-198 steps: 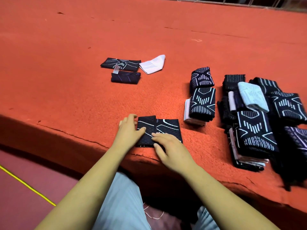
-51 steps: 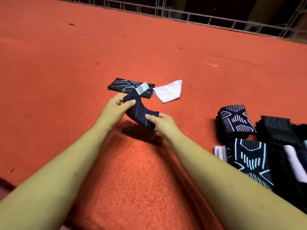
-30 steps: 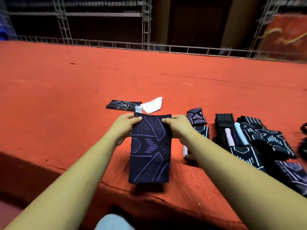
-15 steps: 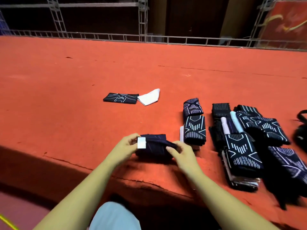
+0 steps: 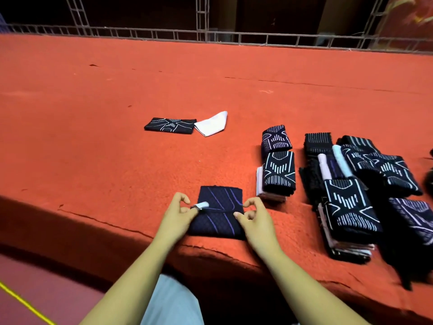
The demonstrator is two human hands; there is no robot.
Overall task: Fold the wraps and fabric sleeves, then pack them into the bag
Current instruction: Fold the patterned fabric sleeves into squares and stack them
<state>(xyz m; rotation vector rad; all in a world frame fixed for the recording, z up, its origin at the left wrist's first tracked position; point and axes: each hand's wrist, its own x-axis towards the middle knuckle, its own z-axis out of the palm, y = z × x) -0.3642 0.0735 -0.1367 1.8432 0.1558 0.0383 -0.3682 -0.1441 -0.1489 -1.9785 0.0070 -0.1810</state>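
Near edge of the red counter [image 5: 112, 160], centre: one dark sleeve [image 5: 220, 222] with purple lines, folded across its middle, lying flat. At its left edge the left hand [image 5: 175, 219] pinches it by a white tag [image 5: 202, 204]. The right hand [image 5: 257, 219], set apart, appears to pinch the fold's right end, though curled fingers hide the grip.

Right: small stack [image 5: 278, 172] and larger pile [image 5: 346, 205] of folded patterned sleeves, lower layers hidden.

Far centre: flat patterned sleeve [image 5: 169, 125] beside a white piece [image 5: 212, 124].

Right border: dark object [image 5: 430, 178], cut off, unidentifiable.

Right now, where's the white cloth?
In the head view, the white cloth lies near the middle of the orange surface, beside a flat black patterned sleeve on its left.
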